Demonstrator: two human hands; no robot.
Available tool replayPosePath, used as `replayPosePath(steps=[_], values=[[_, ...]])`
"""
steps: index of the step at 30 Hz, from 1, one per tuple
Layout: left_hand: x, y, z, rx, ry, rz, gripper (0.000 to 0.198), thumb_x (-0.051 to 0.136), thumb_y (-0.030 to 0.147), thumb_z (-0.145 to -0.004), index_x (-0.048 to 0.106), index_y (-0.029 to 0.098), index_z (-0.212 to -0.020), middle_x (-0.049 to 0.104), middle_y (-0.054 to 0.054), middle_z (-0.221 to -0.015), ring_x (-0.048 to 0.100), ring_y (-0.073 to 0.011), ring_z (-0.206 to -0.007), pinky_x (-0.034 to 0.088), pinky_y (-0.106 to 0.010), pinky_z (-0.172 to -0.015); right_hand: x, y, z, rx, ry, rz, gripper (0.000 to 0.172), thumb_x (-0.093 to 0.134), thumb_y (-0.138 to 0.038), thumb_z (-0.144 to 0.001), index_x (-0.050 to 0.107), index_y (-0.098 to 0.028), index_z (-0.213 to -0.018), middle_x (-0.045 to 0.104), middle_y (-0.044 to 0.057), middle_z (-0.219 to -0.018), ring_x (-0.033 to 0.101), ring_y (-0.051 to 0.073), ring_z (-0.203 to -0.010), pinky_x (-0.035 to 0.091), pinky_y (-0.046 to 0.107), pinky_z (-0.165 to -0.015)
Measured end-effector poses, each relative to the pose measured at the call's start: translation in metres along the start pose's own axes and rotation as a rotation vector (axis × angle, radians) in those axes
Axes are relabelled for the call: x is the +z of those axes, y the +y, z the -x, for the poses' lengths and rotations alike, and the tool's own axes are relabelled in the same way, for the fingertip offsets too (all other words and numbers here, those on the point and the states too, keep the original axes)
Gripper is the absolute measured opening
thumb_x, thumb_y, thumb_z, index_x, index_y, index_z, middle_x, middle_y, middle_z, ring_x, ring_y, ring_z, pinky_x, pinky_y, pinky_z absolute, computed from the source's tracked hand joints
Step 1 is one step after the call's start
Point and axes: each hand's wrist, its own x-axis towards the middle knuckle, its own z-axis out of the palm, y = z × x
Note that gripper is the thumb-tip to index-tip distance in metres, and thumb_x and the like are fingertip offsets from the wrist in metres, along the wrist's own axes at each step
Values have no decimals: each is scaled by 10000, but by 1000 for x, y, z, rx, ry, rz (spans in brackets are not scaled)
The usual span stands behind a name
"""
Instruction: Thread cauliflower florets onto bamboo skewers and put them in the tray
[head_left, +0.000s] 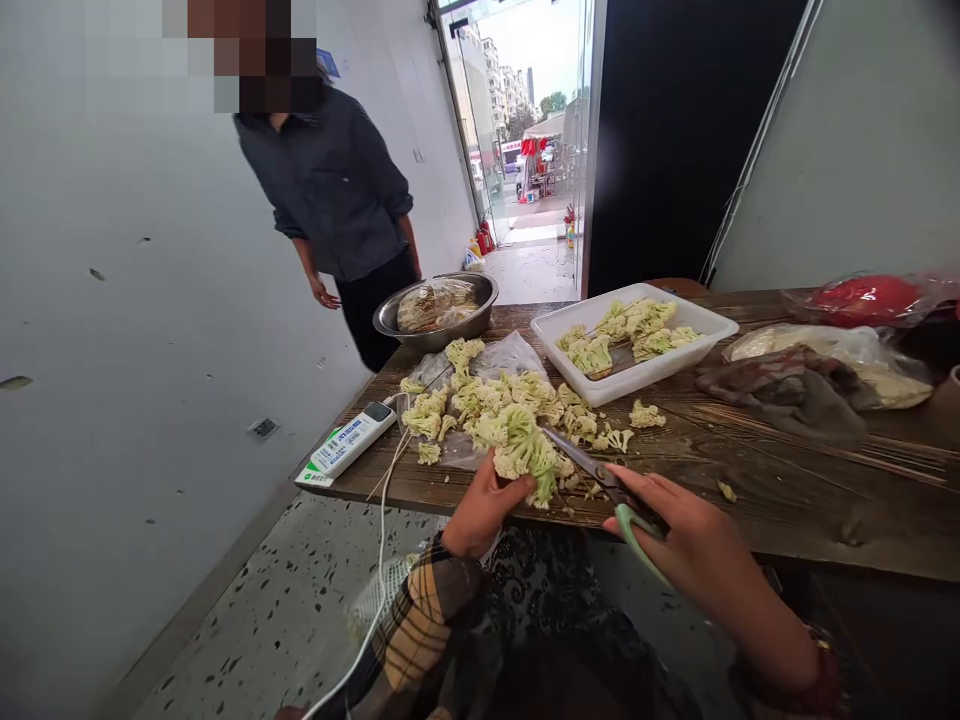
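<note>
My left hand [480,510] is closed round a piece of cauliflower [521,450], held just above the near edge of the wooden table [787,480]. My right hand [686,545] grips green-handled scissors [607,485], whose blades point left toward that piece. A heap of cut cauliflower florets [487,395] lies on a clear plastic sheet just beyond my hands. A white rectangular tray [709,325] further back holds more florets.
A steel bowl [390,315] with a bagged item stands at the table's far left corner. A white power strip [345,445] with its cable hangs over the left edge. Plastic bags and a red item [866,297] lie at right. A person in dark clothes [334,190] stands left.
</note>
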Motion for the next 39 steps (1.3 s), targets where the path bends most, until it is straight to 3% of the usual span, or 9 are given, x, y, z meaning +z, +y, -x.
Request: replayPosePath(steps=[3,7,12,17,26,32,39], values=[[-1,4,2,-16,-65,35,540,761,287,-677,609,198,-1187,660,-103,-1160,587,-267,-1104,454,-369,-956,2,-13,-9,-67,-29,163,458,563,-342,-856,539,-245,-1303,689,70,-1014,670,231,-851,518,298,-639],[-1,8,2,20,23,60,424,737,364,-702,662,201,-1086,664,-99,-1157,559,-255,-1153,411,-351,-1008,8,-19,-12,-96,-43,276,450,562,-285,-850,541,-228,-1296,680,68,-972,659,216,-832,498,277,-615],[1,13,2,-23,110,63,398,756,313,-660,656,151,-1011,701,-100,-1029,632,-245,-989,477,-346,-887,9,-16,-7,-104,-60,290,468,566,-268,-848,521,-230,-1312,677,62,-960,656,211,-834,486,275,-615],[0,15,1,-19,169,60,579,762,267,-628,560,217,-1167,679,-50,-1051,650,-181,-840,510,-275,-733,4,-9,-4,-118,-24,301,473,564,-302,-858,496,-256,-1324,673,40,-943,653,195,-812,453,261,-580],[3,12,-4,-59,78,-79,456,750,341,-639,581,188,-1035,663,-30,-975,619,-151,-786,488,-251,-724,-5,-11,-9,-107,-45,341,444,576,-312,-863,513,-268,-1300,672,17,-935,658,181,-813,435,255,-566],[4,5,-11,28,78,-219,329,662,455,-731,594,172,-884,634,-8,-837,579,-149,-761,449,-237,-688,-8,-8,-10,-106,-78,323,434,568,-322,-865,522,-283,-1295,681,5,-970,669,173,-804,439,249,-541],[-2,-2,-13,149,100,-403,289,529,453,-826,556,167,-791,561,1,-778,503,-144,-759,405,-233,-688,-23,1,-7,-137,-128,366,470,573,-409,-856,510,-295,-1308,675,13,-971,664,187,-801,443,261,-541]])
